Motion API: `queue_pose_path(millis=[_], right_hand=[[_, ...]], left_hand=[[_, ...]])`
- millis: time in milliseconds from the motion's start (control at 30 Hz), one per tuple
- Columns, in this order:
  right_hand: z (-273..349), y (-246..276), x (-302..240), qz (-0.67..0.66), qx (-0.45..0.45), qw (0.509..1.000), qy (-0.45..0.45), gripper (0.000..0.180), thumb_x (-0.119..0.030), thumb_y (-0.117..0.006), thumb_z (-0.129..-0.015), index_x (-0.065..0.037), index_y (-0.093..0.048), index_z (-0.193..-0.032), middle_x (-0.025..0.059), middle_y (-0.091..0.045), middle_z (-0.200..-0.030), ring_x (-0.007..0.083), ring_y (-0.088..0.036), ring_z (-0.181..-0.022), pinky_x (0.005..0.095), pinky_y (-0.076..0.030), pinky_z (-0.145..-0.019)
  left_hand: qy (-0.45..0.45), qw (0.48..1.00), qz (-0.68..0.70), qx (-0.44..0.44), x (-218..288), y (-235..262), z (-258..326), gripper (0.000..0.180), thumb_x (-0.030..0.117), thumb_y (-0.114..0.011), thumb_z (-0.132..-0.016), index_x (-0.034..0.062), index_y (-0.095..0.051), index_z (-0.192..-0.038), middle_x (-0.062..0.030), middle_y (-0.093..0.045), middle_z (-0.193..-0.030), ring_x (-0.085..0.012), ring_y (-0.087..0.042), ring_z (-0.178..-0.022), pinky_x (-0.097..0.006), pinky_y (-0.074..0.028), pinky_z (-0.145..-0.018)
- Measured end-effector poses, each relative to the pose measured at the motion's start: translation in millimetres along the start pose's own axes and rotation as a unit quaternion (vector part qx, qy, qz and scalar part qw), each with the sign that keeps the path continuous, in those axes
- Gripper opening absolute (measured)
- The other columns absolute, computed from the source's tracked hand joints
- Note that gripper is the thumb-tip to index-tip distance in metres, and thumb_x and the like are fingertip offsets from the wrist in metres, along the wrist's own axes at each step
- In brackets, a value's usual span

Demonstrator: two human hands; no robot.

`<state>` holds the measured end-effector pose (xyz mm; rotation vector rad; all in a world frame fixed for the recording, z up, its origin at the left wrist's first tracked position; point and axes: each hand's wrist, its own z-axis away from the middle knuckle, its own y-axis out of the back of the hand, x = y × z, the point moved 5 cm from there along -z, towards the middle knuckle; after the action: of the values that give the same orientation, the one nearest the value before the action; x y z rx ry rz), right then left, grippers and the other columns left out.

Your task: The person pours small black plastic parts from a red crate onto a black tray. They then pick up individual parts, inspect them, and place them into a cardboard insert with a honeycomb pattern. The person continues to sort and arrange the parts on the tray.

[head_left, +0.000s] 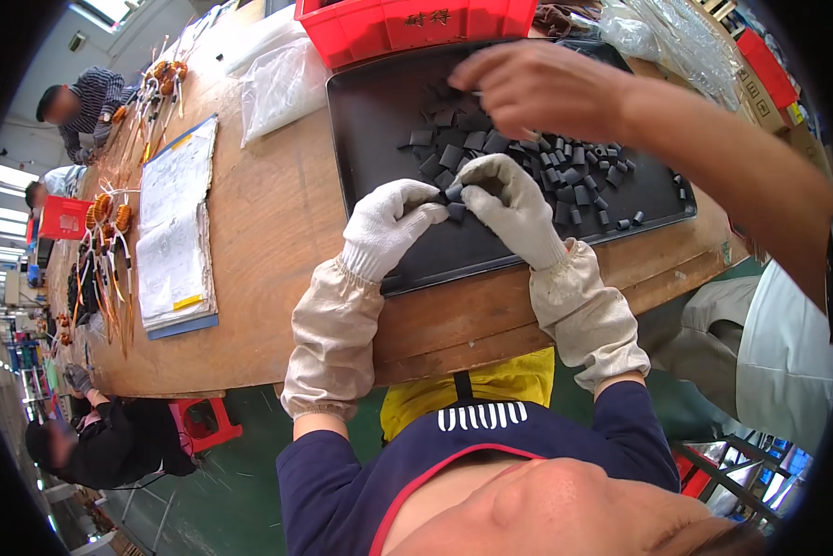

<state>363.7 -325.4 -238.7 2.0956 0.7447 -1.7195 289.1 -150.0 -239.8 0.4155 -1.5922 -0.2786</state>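
Observation:
My left hand (386,222), in a white knitted glove, is closed with thumb and forefinger drawn together over the black tray (444,262). Facing it, my right hand (509,206), also gloved, pinches a short dark tube piece (454,192). The left fingertips meet this piece from the other side. Beneath and beyond my hands lie several flat black sleeve pieces (452,156) and, to the right, several short round tube pieces (579,176). Cream oversleeves cover both my forearms.
A co-worker's bare hand (537,88) reaches over the tray from the right. Behind it stands a red crate (416,28). Clear plastic bags (285,88), a clipboard with papers (176,232) and copper-coloured wound coils with leads (111,218) lie left. Other people sit farther left.

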Motion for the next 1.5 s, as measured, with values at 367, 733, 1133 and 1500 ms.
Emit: queue_pose_path(millis=[367,733,1133,1500], right_hand=[[-0.8,-2.4,-0.9,0.137,-0.017,0.988,0.065,0.016,-0.001,-0.071,-0.093,-0.006,-0.071,-0.108,0.0054,-0.070,-0.103,0.0109,-0.067,-0.091,0.0271,-0.055,-0.076],[-3.1,-6.4,-18.2,0.174,-0.040,0.963,0.201,0.024,0.003,-0.076,-0.083,-0.005,-0.072,-0.105,0.0111,-0.070,-0.104,0.0250,-0.071,-0.096,0.0325,-0.058,-0.080],[-19.5,66.5,-30.1,0.400,0.174,0.876,0.207,0.016,-0.003,-0.075,-0.088,-0.006,-0.075,-0.104,0.0090,-0.072,-0.104,0.0242,-0.071,-0.091,0.0337,-0.057,-0.081],[-22.0,88.3,-24.8,0.498,0.202,0.821,0.192,0.014,-0.011,-0.076,-0.090,-0.010,-0.075,-0.104,0.0066,-0.073,-0.104,0.0255,-0.072,-0.095,0.0359,-0.058,-0.084]], left_hand=[[0.050,0.992,0.113,-0.018,3.3,-5.2,1.5,0.031,0.009,-0.074,-0.096,-0.0017,-0.067,-0.124,-0.0072,-0.074,-0.107,-0.0120,-0.068,-0.097,-0.027,-0.055,-0.087],[0.097,0.978,0.182,-0.025,6.0,-2.6,4.7,0.034,0.018,-0.076,-0.095,-0.0006,-0.068,-0.122,-0.0050,-0.074,-0.104,-0.0087,-0.066,-0.091,-0.026,-0.054,-0.082],[0.024,0.934,-0.355,0.017,-5.4,64.4,5.3,0.026,0.030,-0.082,-0.081,0.0165,-0.082,-0.104,-0.0123,-0.068,-0.108,-0.0319,-0.064,-0.105,-0.042,-0.052,-0.092],[0.026,0.883,-0.467,-0.039,-8.2,58.7,13.2,0.024,0.028,-0.076,-0.085,0.0226,-0.081,-0.108,-0.0107,-0.068,-0.113,-0.0348,-0.059,-0.112,-0.045,-0.049,-0.097]])
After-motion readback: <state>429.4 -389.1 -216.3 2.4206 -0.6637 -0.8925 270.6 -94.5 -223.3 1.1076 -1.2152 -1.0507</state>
